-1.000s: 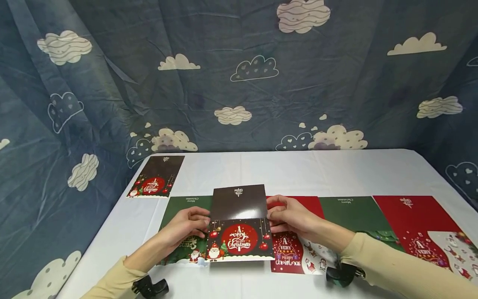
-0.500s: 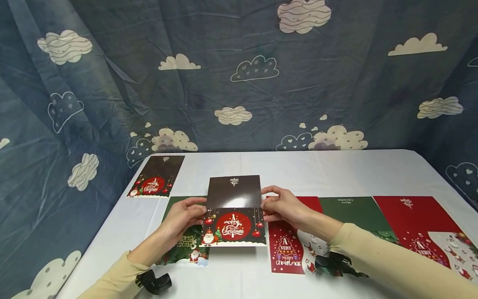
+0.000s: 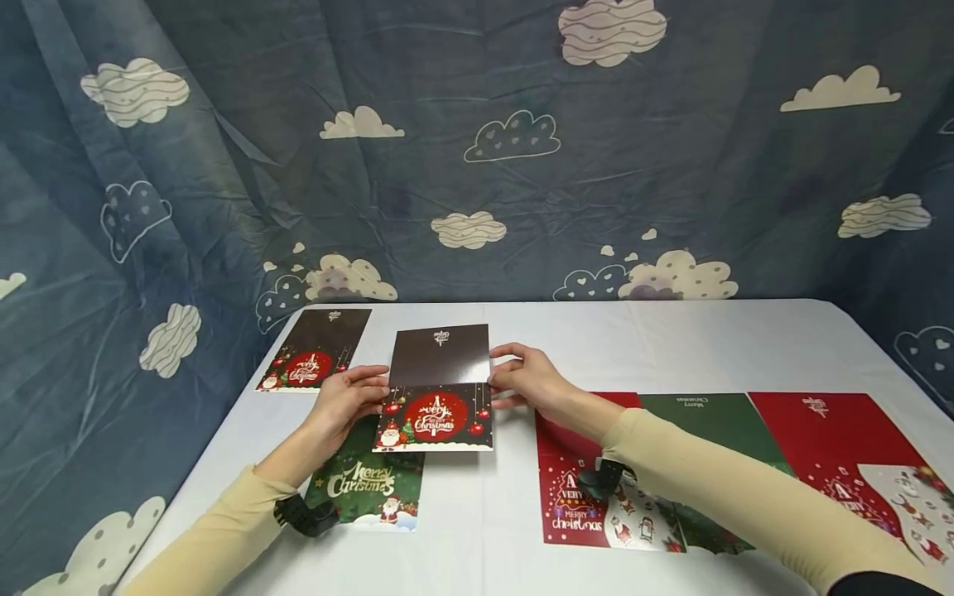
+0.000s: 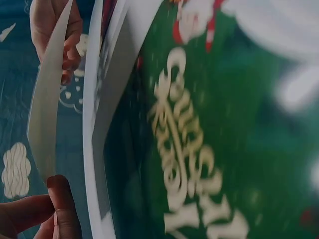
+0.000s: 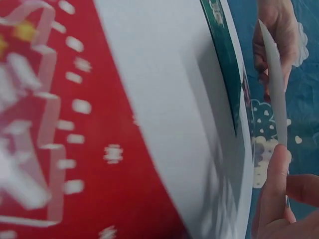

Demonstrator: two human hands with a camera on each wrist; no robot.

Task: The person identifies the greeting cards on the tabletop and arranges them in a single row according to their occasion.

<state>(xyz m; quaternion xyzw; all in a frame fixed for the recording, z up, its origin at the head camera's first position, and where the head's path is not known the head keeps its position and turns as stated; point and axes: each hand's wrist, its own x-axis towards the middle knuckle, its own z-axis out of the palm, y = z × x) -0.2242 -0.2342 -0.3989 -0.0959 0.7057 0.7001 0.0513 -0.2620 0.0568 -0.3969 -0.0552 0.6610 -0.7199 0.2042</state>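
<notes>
A dark Christmas card (image 3: 440,356) with a red circle and a Santa on its lower half is held unfolded above the table. My left hand (image 3: 347,404) pinches its left edge, and my right hand (image 3: 532,382) pinches the opposite edge. From the left wrist, its pale underside (image 4: 47,114) appears slightly bowed between thumb and fingers. Beneath and in front of it lies a green Merry Christmas card (image 3: 368,488), its upper part covered by the held card and left hand. A matching dark card (image 3: 313,348) lies flat at the far left.
On the right lie a red card (image 3: 574,505), a green card (image 3: 693,422) and another red card (image 3: 820,430), partly hidden under my right sleeve. A white cloth covers the table (image 3: 596,339). Behind it hangs a blue cloud-print curtain (image 3: 417,190).
Both hands have carried the dark card away from me and to the left, uncovering more white cloth and the lower part of the green card. The cards on the table stay put.
</notes>
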